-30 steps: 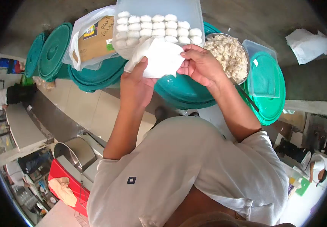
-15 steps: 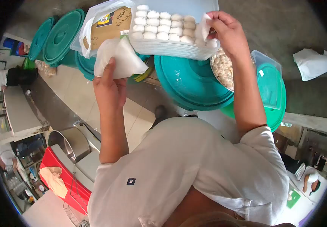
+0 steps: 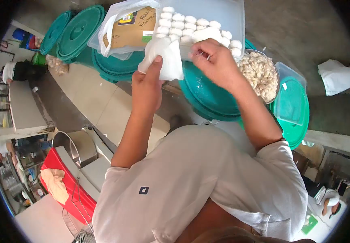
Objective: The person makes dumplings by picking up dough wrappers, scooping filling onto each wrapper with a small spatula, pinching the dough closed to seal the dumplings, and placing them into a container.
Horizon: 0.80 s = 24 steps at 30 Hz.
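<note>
My left hand (image 3: pixel 147 83) grips a small bundle of thin white wrapper sheets (image 3: pixel 165 58), thumb on top, in front of the clear plastic tub (image 3: pixel 227 16). Rows of white rounded pieces (image 3: pixel 178 24) fill much of that tub; they look like wrapped rolls or dough balls. My right hand (image 3: pixel 215 60) is just right of the sheets at the tub's near edge, its fingers curled together with a small white bit between them. Another white sheet (image 3: pixel 206 34) lies over the pieces, touching or close to my right fingertips; whether they hold it is unclear.
Below the tub are green lidded bins (image 3: pixel 207 95). A bowl of pale chopped filling (image 3: pixel 260 75) stands to its right, a bagged cardboard box (image 3: pixel 132 30) to its left. A white bag (image 3: pixel 339 77) lies far right. Other people (image 3: pixel 327 200) are in the background.
My right hand has moved left and nearer from the tub's right end, toward the sheets. My left hand has moved right with the sheets. The view has shifted slightly.
</note>
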{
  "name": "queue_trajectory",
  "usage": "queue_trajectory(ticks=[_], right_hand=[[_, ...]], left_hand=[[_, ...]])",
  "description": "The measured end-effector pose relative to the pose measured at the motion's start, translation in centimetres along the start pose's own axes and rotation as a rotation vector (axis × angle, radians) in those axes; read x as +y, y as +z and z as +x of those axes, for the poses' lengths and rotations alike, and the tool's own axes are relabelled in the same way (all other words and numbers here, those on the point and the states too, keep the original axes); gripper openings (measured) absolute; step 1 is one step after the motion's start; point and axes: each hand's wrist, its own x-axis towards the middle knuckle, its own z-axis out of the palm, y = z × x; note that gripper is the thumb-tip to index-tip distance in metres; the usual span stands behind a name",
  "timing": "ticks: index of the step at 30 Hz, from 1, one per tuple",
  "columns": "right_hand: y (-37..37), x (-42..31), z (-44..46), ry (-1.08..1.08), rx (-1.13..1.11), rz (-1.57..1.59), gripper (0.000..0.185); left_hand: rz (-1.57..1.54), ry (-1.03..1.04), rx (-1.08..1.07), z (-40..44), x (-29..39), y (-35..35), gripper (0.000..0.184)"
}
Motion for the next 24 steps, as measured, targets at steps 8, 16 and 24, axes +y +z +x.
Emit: queue_trajectory(ticks=[8, 16, 24], right_hand=[[-0.2, -2.4, -2.5, 0.107, 0.027, 0.325, 0.026], [-1.2, -0.2, -3.5, -0.052, 0.127, 0.194, 0.021], [-2.2, 0.0, -4.2, 0.045, 0.062, 0.190, 0.013]], left_hand=[[0.111, 0.033, -0.073, -0.5, -1.9, 1.9, 0.027], [0.173, 0.041, -0.139, -1.5, -2.1, 3.9, 0.023], [0.344, 0.036, -0.176, -2.1, -2.3, 3.9, 0.022]])
